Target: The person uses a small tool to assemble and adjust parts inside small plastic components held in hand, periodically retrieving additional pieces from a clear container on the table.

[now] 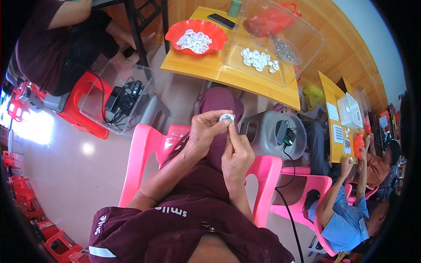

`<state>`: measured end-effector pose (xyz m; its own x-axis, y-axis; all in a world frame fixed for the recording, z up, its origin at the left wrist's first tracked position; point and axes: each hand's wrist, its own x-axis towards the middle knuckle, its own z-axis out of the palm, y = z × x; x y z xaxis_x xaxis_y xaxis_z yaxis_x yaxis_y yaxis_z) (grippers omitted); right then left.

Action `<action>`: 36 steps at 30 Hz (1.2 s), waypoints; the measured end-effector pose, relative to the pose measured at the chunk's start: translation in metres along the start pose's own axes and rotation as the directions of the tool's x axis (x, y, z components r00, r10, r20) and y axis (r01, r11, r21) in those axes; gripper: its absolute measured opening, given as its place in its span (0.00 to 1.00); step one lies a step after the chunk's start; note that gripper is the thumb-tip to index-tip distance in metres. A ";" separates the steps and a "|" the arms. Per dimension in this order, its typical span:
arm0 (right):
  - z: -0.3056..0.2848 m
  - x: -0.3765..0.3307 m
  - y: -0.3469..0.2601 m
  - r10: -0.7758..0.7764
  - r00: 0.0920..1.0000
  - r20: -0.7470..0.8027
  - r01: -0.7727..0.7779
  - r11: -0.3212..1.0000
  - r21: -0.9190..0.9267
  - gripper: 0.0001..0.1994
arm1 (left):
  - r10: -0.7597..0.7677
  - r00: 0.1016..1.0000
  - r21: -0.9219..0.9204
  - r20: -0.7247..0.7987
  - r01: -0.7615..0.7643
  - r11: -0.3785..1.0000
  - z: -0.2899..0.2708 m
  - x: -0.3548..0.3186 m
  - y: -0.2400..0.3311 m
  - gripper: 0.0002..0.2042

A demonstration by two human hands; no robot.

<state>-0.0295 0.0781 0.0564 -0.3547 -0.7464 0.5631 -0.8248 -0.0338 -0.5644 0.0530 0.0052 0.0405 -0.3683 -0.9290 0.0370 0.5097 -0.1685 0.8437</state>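
Note:
Over my lap, both hands come together on a small white round plastic piece (226,117) with a greyish centre. My left hand (204,133) pinches it between thumb and fingers. From the other side, the fingertips of my right hand (237,155) press at its lower edge. What exactly sits in its middle is too small to make out. Beyond my knees, a red wavy-rimmed bowl (220,38) on the yellow table (210,68) holds a heap of similar white pieces (194,40). More white pieces (258,59) lie inside a clear plastic box (305,41).
In the clear box are a red plastic bag (272,21) and small shiny parts (285,49). A phone (221,20) and green canister (234,8) stand behind. Bins with cables (123,98) flank my pink chair (147,147). Co-workers sit left and right; one wears a blue shirt (342,223).

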 end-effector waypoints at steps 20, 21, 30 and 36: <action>-0.008 0.004 -0.002 0.059 0.998 0.026 -0.058 0.998 -0.013 0.16 | -0.215 0.976 -0.223 0.041 0.219 0.950 -0.002 0.001 0.008 0.13; -0.008 0.004 -0.001 0.059 0.998 0.026 -0.058 0.998 -0.013 0.16 | -0.215 0.976 -0.224 0.041 0.219 0.950 -0.002 0.001 0.007 0.13; 0.003 0.002 0.002 0.060 0.998 -0.015 -0.060 0.998 0.035 0.15 | -0.152 0.988 -0.127 -0.021 0.148 0.981 0.003 -0.001 0.004 0.12; 0.003 0.013 0.013 0.065 0.993 0.096 -0.084 0.973 0.213 0.17 | 0.008 0.990 -0.076 -0.142 -0.019 0.997 -0.023 0.020 0.007 0.13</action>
<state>-0.0437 0.0658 0.0549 -0.3636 -0.8074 0.4646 -0.6792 -0.1115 -0.7254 0.0667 -0.0219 0.0345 -0.2500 -0.9677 -0.0330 0.5744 -0.1757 0.7995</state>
